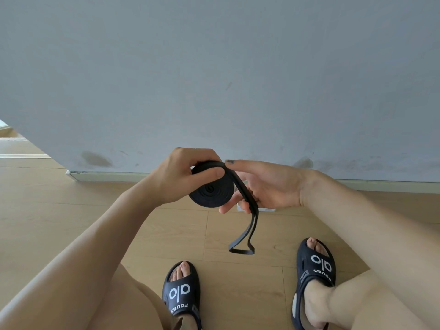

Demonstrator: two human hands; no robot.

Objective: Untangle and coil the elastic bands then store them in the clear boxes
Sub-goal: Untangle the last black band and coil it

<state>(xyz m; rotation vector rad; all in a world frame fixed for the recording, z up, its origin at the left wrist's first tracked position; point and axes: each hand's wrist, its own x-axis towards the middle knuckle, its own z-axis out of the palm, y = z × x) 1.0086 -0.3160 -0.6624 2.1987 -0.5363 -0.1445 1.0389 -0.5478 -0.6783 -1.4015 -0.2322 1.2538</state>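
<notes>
A black elastic band (pixel 209 194) is wound into a flat coil held in the air in front of me. My left hand (pixel 181 177) grips the coil, thumb pressed on its top edge and fingers curled behind it. The band's loose end (pixel 247 234) runs off the coil's right side and hangs down as a doubled loop above the floor. My right hand (pixel 266 186) sits just right of the coil, fingers loosely curved with the hanging strand lying across them. No clear box is plainly in view; a small pale object (pixel 266 209) shows behind my right hand.
A grey wall (pixel 214 79) with a pale skirting board (pixel 107 176) stands close ahead. Wooden floor (pixel 71 210) stretches below. My two feet in black slides (pixel 179 294) (pixel 314 265) rest on the floor beneath the hanging loop.
</notes>
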